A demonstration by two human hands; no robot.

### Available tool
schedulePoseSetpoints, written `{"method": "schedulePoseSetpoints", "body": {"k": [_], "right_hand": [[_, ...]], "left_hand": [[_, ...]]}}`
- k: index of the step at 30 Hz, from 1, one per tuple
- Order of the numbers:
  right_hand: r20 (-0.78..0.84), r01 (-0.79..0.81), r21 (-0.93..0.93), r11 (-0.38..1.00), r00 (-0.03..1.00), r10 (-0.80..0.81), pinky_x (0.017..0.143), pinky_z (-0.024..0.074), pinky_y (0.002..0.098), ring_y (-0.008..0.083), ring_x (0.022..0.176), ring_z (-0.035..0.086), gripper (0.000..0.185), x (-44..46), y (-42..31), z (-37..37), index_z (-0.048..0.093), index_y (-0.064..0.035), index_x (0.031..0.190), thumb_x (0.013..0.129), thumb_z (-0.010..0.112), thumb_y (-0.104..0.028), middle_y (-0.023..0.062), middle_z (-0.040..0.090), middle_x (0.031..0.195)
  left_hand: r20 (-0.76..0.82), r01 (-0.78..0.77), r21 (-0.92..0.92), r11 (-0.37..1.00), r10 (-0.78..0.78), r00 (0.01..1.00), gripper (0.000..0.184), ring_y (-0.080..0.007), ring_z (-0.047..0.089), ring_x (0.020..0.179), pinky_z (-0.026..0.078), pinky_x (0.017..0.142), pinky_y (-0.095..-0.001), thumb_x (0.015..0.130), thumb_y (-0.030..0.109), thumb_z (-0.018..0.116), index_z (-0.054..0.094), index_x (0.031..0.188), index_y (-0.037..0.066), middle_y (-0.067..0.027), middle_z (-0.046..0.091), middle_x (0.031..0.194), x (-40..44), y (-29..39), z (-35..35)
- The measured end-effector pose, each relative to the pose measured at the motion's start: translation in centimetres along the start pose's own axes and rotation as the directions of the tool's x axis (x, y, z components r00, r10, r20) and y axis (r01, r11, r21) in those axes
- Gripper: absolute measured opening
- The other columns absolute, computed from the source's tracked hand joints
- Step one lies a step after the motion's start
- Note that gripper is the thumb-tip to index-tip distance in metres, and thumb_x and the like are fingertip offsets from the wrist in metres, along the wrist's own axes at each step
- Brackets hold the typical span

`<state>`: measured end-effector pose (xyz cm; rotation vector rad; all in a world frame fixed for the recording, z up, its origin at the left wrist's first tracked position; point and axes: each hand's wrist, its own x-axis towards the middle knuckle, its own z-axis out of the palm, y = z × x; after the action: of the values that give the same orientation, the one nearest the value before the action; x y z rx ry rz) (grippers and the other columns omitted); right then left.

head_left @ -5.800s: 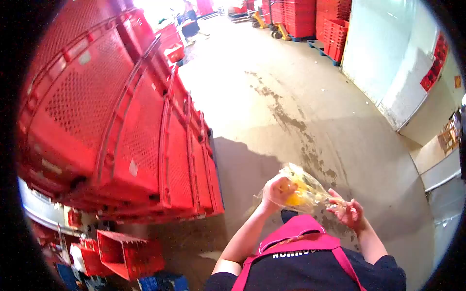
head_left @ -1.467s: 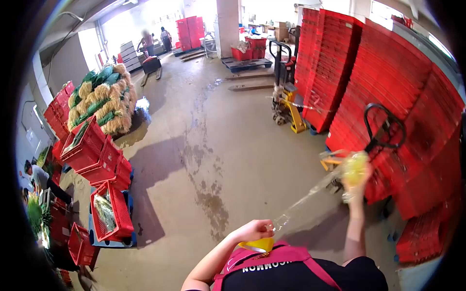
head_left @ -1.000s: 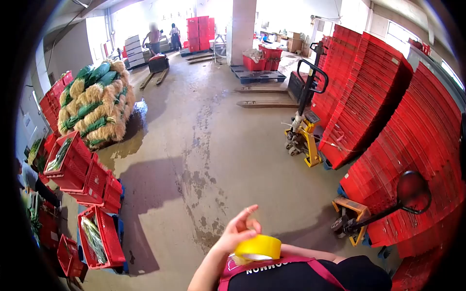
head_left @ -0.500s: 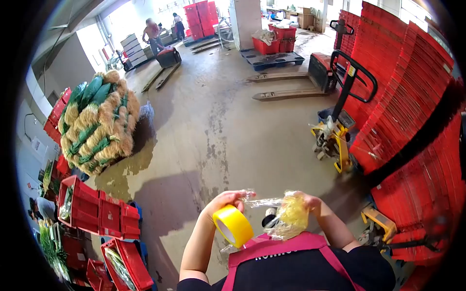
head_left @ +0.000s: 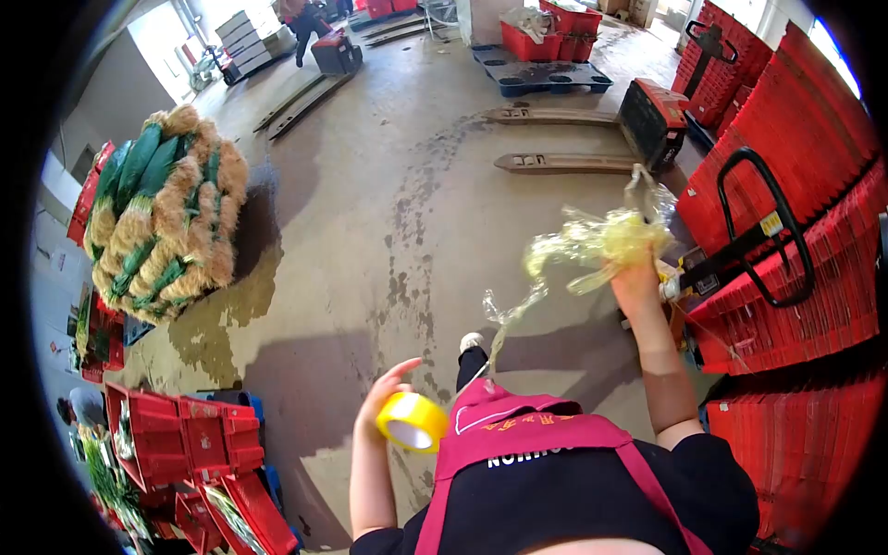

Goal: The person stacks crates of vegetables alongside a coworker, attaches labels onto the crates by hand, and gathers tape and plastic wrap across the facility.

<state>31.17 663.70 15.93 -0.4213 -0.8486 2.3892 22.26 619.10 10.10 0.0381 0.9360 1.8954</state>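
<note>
A roll of yellow tape [head_left: 393, 431] hangs at my left hand [head_left: 374, 403], which holds it near the thumb while the fingers stretch forward. Raised further out on the right, my right hand [head_left: 636, 282] grips a crumpled wad of clear yellowish plastic or tape [head_left: 606, 236]. A thin twisted strand trails from that wad down to the front of my pink apron [head_left: 546, 427]. My right fingers are partly hidden by the wad.
Stacked red crates [head_left: 795, 176] and a pallet jack handle [head_left: 772, 227] stand right. Forks [head_left: 564, 163] and a pallet [head_left: 541, 76] lie ahead. Left are bundled green vegetables [head_left: 166, 213] and filled red crates [head_left: 185, 430]. People are at top left [head_left: 301, 23] and lower left [head_left: 86, 405].
Since half a second ago, my hands have moved apart; my right hand has swung forward and right with the wad. The view has tilted down. Earlier, the tape roll hung lower before my chest.
</note>
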Motion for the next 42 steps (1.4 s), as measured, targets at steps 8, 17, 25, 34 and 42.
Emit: {"method": "schedulePoseSetpoints", "body": {"k": [8, 17, 25, 34, 42], "right_hand": [[0.014, -0.236, -0.028, 0.971, 0.972, 0.236, 0.106, 0.0193, 0.0389, 0.0229, 0.121, 0.034, 0.053, 9.7, 7.2, 3.7, 0.031, -0.0058, 0.130, 0.087, 0.049, -0.033, 0.0087, 0.038, 0.131], [0.114, -0.139, -0.139, 0.980, 0.981, 0.156, 0.098, 0.0340, 0.0404, 0.0252, 0.120, 0.038, 0.071, 22.9, 5.7, 3.3, 0.003, -0.0191, 0.139, 0.087, 0.048, -0.040, 0.0098, 0.033, 0.133], [-0.178, -0.346, -0.771, 0.534, 0.923, 0.342, 0.072, 0.0507, 0.0389, 0.0271, 0.098, 0.055, 0.054, 41.0, 2.5, -3.2, 0.027, -0.0146, 0.133, 0.090, 0.036, -0.045, 0.0145, 0.052, 0.114], [0.112, -0.269, -0.880, 0.392, 0.685, 0.720, 0.090, 0.0377, 0.0359, 0.0285, 0.107, 0.049, 0.052, 59.5, -6.4, -0.2, 0.029, -0.0111, 0.132, 0.089, 0.041, -0.039, 0.0167, 0.041, 0.127], [0.218, -0.422, -0.478, 0.770, 0.793, 0.569, 0.090, 0.0406, 0.0330, 0.0234, 0.107, 0.051, 0.065, 77.4, -13.9, -6.1, 0.026, -0.0102, 0.136, 0.079, 0.056, -0.013, 0.0146, 0.042, 0.129]], "left_hand": [[0.155, 0.216, 0.275, 0.937, -0.265, 0.952, 0.077, -0.0104, 0.056, 0.073, 0.047, 0.064, -0.0229, 0.077, 0.012, 0.064, 0.017, 0.137, 0.004, -0.0057, 0.056, 0.084, 27.6, 9.6, 5.1], [0.329, 0.190, 0.547, 0.815, -0.418, 0.847, 0.085, -0.0154, 0.057, 0.085, 0.047, 0.072, -0.0263, 0.073, 0.011, 0.070, 0.014, 0.136, 0.001, -0.0155, 0.058, 0.100, 47.5, 17.5, 13.6], [0.217, -0.190, 0.975, 0.112, -0.337, 0.916, 0.076, -0.0188, 0.061, 0.070, 0.047, 0.064, -0.0297, 0.067, 0.035, 0.073, 0.039, 0.124, -0.001, -0.0132, 0.062, 0.079, 66.3, 22.4, 21.5], [0.108, -0.024, 0.977, 0.214, -0.389, 0.915, 0.049, -0.0155, 0.059, 0.082, 0.047, 0.071, -0.0281, 0.076, 0.027, 0.066, 0.050, 0.113, 0.000, -0.0105, 0.063, 0.090, 82.1, 28.6, 20.4], [0.101, 0.077, 0.428, 0.901, -0.132, 0.986, 0.033, -0.0193, 0.060, 0.083, 0.050, 0.073, -0.0308, 0.081, 0.009, 0.050, 0.050, 0.113, 0.003, -0.0085, 0.060, 0.096, 100.1, 42.2, 16.3]]}}
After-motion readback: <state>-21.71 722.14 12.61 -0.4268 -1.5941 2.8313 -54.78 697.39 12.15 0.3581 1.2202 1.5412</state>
